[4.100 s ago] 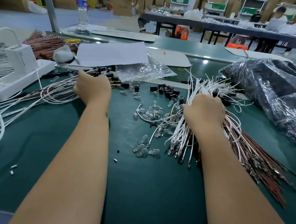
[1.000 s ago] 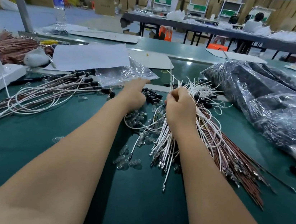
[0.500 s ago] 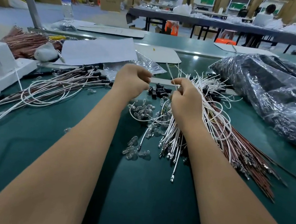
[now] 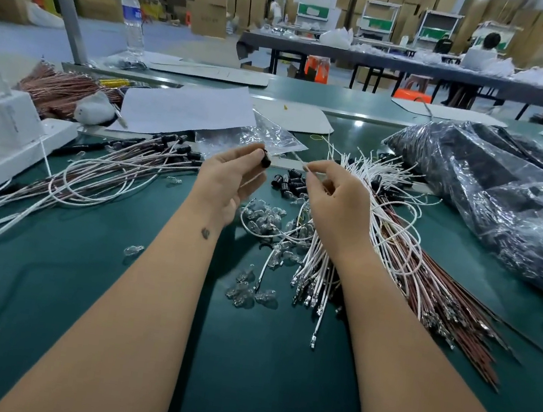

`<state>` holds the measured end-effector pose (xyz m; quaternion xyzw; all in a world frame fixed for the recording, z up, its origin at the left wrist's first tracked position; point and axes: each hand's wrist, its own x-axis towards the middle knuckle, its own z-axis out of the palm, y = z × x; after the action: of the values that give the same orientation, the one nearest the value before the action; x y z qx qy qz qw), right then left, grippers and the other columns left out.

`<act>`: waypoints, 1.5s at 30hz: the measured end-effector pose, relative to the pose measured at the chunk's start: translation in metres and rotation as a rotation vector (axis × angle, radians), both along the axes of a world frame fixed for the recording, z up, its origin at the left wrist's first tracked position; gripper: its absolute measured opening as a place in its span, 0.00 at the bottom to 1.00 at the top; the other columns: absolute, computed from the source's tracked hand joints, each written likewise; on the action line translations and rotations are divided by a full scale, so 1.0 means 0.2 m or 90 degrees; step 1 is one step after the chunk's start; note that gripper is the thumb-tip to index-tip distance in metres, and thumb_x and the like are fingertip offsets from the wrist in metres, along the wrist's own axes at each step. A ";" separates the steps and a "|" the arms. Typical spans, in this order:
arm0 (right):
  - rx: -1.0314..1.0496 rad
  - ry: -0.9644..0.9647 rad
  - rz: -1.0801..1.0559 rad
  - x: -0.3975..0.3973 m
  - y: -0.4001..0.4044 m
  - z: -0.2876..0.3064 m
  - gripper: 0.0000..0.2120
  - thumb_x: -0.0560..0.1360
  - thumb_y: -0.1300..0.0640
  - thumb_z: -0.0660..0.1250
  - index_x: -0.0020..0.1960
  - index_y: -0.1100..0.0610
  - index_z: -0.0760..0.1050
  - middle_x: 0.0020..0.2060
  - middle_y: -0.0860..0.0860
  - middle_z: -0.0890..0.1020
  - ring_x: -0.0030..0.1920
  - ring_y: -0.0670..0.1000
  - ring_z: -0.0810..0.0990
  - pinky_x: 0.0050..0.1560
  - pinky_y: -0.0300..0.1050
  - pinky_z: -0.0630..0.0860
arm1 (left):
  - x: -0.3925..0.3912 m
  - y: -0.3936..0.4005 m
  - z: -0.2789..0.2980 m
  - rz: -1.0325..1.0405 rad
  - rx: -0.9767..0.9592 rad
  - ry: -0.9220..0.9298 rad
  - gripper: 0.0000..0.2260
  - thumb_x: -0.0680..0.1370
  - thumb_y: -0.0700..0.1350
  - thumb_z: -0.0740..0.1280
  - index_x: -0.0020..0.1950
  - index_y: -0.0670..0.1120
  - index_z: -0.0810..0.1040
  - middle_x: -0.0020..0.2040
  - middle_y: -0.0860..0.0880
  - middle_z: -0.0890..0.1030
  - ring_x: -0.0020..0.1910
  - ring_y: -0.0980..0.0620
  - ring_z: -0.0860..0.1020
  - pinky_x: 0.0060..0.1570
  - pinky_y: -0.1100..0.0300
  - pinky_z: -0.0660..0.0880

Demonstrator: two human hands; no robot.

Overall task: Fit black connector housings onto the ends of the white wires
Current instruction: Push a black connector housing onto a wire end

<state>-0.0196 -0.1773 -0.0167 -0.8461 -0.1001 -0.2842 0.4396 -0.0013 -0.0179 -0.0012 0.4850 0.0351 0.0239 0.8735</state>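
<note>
With the left hand (image 4: 228, 179) pinching a black housing (image 4: 265, 158) and the right hand (image 4: 336, 200) pinching a white wire (image 4: 305, 168), line the tip up squarely with the opening, then push straight in.

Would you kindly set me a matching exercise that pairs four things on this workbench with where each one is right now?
Things:
1. black connector housing
2. white wire end
3. water bottle
4. loose black housings

Places:
A. standing at the far left of the bench
B. pinched in the left hand
C. lying on the green mat between the hands
D. pinched in the right hand

Pairs: 1-B, 2-D, 3-A, 4-C
</note>
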 end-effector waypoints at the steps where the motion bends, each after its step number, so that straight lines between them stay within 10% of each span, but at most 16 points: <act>1: -0.015 -0.005 -0.001 0.00 0.00 0.00 0.07 0.79 0.58 0.65 0.53 0.53 0.81 0.29 0.42 0.74 0.27 0.41 0.69 0.30 0.36 0.65 | 0.00 0.00 0.00 0.005 -0.004 -0.005 0.04 0.76 0.35 0.68 0.46 0.42 0.80 0.38 0.47 0.83 0.36 0.55 0.82 0.39 0.65 0.80; 18: -0.087 0.020 -0.060 -0.01 0.01 0.02 0.07 0.76 0.57 0.65 0.49 0.53 0.82 0.30 0.39 0.74 0.33 0.45 0.76 0.34 0.41 0.72 | 0.00 -0.08 -0.03 0.007 -0.009 -0.056 0.06 0.75 0.30 0.67 0.44 0.39 0.80 0.36 0.46 0.84 0.39 0.52 0.83 0.42 0.65 0.80; 28: -0.053 0.031 -0.086 -0.02 0.00 0.02 0.08 0.78 0.58 0.62 0.46 0.53 0.79 0.28 0.41 0.74 0.30 0.41 0.71 0.29 0.38 0.63 | -0.01 -0.09 -0.04 -0.012 0.125 -0.114 0.17 0.74 0.31 0.69 0.58 0.48 0.74 0.43 0.46 0.82 0.42 0.51 0.83 0.44 0.62 0.80; 45: -0.055 0.052 -0.098 -0.02 -0.01 0.04 0.07 0.74 0.58 0.63 0.42 0.51 0.78 0.30 0.44 0.75 0.34 0.49 0.74 0.34 0.42 0.71 | 0.00 -0.10 -0.06 0.021 0.323 -0.180 0.09 0.73 0.33 0.71 0.48 0.47 0.82 0.44 0.47 0.84 0.44 0.53 0.81 0.54 0.59 0.78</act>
<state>-0.0244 -0.1796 -0.0097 -0.8804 -0.0289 -0.2775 0.3835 -0.0020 -0.0370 -0.0123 0.6789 -0.0866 0.1134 0.7202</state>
